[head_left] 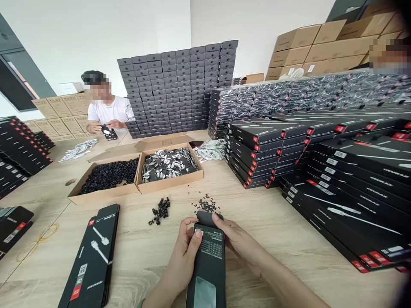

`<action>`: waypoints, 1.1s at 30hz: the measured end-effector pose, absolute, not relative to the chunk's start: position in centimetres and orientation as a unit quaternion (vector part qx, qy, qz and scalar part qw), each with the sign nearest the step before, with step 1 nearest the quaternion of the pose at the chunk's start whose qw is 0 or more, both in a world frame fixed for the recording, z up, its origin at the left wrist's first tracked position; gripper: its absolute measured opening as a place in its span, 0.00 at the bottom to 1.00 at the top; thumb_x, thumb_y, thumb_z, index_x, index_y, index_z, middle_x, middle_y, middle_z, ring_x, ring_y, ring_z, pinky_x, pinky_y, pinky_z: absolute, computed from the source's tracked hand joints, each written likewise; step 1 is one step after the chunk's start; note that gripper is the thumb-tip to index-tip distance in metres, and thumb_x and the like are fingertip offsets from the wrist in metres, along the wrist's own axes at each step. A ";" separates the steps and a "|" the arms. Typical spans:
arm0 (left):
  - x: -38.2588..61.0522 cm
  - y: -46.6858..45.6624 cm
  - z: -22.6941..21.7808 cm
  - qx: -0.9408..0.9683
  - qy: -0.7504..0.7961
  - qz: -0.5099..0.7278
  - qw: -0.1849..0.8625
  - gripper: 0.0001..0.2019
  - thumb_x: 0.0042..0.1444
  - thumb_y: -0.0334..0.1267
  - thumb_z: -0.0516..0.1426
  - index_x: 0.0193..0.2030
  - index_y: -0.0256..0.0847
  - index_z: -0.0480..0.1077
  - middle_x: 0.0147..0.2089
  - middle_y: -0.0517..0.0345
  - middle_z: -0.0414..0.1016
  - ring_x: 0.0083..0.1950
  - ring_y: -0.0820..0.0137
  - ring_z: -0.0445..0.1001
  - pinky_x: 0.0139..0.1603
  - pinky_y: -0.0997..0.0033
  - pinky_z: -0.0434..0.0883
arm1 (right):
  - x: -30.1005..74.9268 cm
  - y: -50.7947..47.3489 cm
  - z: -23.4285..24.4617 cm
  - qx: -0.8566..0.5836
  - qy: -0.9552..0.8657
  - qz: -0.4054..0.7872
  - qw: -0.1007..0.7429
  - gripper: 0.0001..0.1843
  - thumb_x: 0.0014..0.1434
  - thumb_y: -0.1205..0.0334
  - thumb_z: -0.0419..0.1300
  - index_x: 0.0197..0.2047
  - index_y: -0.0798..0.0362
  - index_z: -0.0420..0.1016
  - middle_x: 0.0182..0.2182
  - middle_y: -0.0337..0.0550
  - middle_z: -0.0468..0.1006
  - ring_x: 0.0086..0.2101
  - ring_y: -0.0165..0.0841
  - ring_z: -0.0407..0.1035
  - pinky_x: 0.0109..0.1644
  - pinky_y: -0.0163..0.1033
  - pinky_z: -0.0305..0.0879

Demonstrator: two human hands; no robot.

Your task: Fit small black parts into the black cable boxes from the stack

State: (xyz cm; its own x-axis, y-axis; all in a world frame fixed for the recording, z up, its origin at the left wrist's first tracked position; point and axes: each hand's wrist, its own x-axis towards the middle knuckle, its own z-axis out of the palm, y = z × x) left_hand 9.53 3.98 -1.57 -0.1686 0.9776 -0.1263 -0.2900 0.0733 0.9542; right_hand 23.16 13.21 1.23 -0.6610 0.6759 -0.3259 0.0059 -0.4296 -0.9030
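Observation:
Both my hands hold a slim black cable box [209, 265] with printed text, a small white label and a clear window near its lower end. My left hand [183, 254] grips its left side, thumb on the printed face. At the upper end, my right hand [236, 237] pinches the raised end flap [207, 218] with the thumb; its other fingers are partly hidden behind the box. Just beyond the box lie many tiny black pieces [208, 203]. Left of them sits a small heap of black clips [159, 210]. A stack of flat black packages [93, 256] lies to the left.
Cardboard trays hold small black parts [109, 175] and round dark-and-white discs [168, 164]. White cables [210, 149] lie behind. Stacked black boxes [346, 201] crowd the right; a tall stack [176, 90] rises behind. A rubber band [38, 244] lies left. Another person [109, 109] holds a box across the table.

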 end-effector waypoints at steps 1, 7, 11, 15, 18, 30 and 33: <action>9.5 4.0 -1.6 0.349 0.489 0.580 0.550 0.17 0.62 0.51 0.51 0.52 0.45 0.59 0.39 0.59 0.72 0.36 0.72 0.68 0.38 0.71 0.67 | 23.3 13.3 1.3 -0.355 -0.498 0.761 0.217 0.26 0.58 0.41 0.57 0.48 0.52 0.79 0.33 0.44 0.82 0.37 0.38 0.74 0.46 0.43 0.68; 9.3 3.9 -1.8 0.362 0.491 0.575 0.546 0.15 0.62 0.52 0.51 0.49 0.45 0.59 0.39 0.60 0.71 0.39 0.71 0.68 0.41 0.71 0.66 | 24.0 14.1 1.6 -0.330 -0.504 0.781 0.165 0.27 0.57 0.42 0.59 0.52 0.50 0.77 0.40 0.47 0.82 0.41 0.40 0.74 0.43 0.44 0.70; 9.2 3.9 -1.7 0.366 0.481 0.577 0.550 0.16 0.62 0.51 0.51 0.50 0.45 0.58 0.45 0.55 0.74 0.41 0.71 0.70 0.43 0.69 0.67 | 24.4 14.6 1.5 -0.332 -0.511 0.778 0.154 0.27 0.53 0.47 0.65 0.52 0.54 0.78 0.39 0.49 0.82 0.42 0.41 0.74 0.47 0.46 0.69; 9.4 4.0 -1.8 0.361 0.469 0.577 0.562 0.16 0.62 0.50 0.51 0.50 0.45 0.55 0.47 0.52 0.74 0.39 0.70 0.72 0.40 0.69 0.68 | 24.2 14.6 1.1 -0.354 -0.521 0.757 0.172 0.25 0.50 0.49 0.67 0.48 0.54 0.80 0.37 0.47 0.83 0.40 0.39 0.74 0.47 0.45 0.68; 9.4 4.0 -1.8 0.364 0.466 0.579 0.561 0.16 0.62 0.49 0.52 0.50 0.45 0.54 0.48 0.52 0.74 0.40 0.70 0.72 0.40 0.69 0.68 | 24.1 14.5 1.1 -0.368 -0.523 0.745 0.190 0.22 0.49 0.51 0.67 0.46 0.53 0.81 0.37 0.47 0.83 0.40 0.39 0.74 0.45 0.43 0.68; 9.1 4.1 -1.7 0.334 0.517 0.588 0.526 0.22 0.59 0.56 0.52 0.53 0.45 0.57 0.39 0.56 0.76 0.36 0.69 0.71 0.38 0.69 0.66 | 23.3 13.4 1.0 -0.355 -0.665 0.608 0.250 0.18 0.59 0.51 0.57 0.45 0.50 0.81 0.46 0.46 0.81 0.50 0.44 0.70 0.59 0.50 0.60; 8.8 4.4 -2.0 0.334 0.522 0.595 0.512 0.25 0.57 0.57 0.53 0.55 0.45 0.59 0.41 0.54 0.76 0.39 0.67 0.72 0.40 0.68 0.67 | 23.3 13.0 1.3 -0.324 -0.700 0.594 0.228 0.19 0.60 0.51 0.58 0.50 0.49 0.77 0.49 0.45 0.78 0.50 0.43 0.69 0.56 0.47 0.63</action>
State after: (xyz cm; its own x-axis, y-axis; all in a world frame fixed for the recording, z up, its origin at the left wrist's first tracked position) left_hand 8.76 4.37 -1.98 -0.2521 0.9579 -0.1370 -0.2596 0.0694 0.9632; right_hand 23.25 12.95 1.32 -0.6858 0.7248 -0.0654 0.1815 0.0834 -0.9798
